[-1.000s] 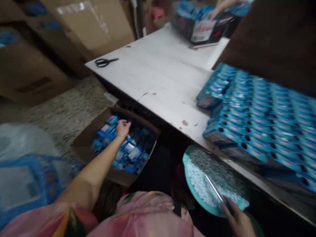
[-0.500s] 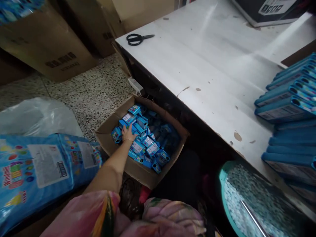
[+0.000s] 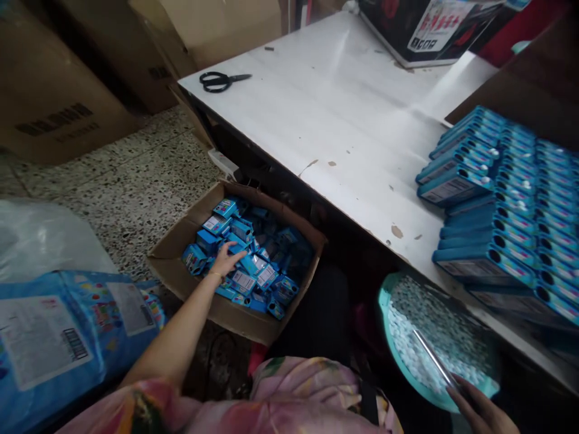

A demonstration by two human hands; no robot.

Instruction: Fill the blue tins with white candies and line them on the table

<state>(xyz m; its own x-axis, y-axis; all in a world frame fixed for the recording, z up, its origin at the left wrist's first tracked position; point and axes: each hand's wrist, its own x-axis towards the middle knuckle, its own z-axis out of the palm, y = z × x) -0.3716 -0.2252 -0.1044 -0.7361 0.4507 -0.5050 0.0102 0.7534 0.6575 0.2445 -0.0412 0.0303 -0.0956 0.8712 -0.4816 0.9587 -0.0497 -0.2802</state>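
Observation:
My left hand [image 3: 226,260] reaches into an open cardboard box [image 3: 199,304] on the floor, its thumb and fingers apart over a jumble of small blue cartons [image 3: 243,281]. Its fingertips touch or nearly touch the cartons; I cannot tell whether one is gripped. At the lower right, my right hand [image 3: 482,407] is closed around the lower end of a thin, shiny metal rod [image 3: 434,357]. The rod slants over a teal basin [image 3: 392,343] filled with small white pieces [image 3: 420,361]. Its working end is not clear.
Black scissors [image 3: 217,82] lie on the white table [image 3: 289,114]. Blue cartons [image 3: 491,211] stand stacked in rows at its right edge, with a dark printed box [image 3: 434,30] behind. A blue printed bag [image 3: 81,325] lies at left; large brown cartons [image 3: 58,90] stand beyond.
The view has swung right, showing more of the carton stack and basin. My right hand has come into view on the metal rod. My left hand has shifted slightly among the cartons, its fingers more apart.

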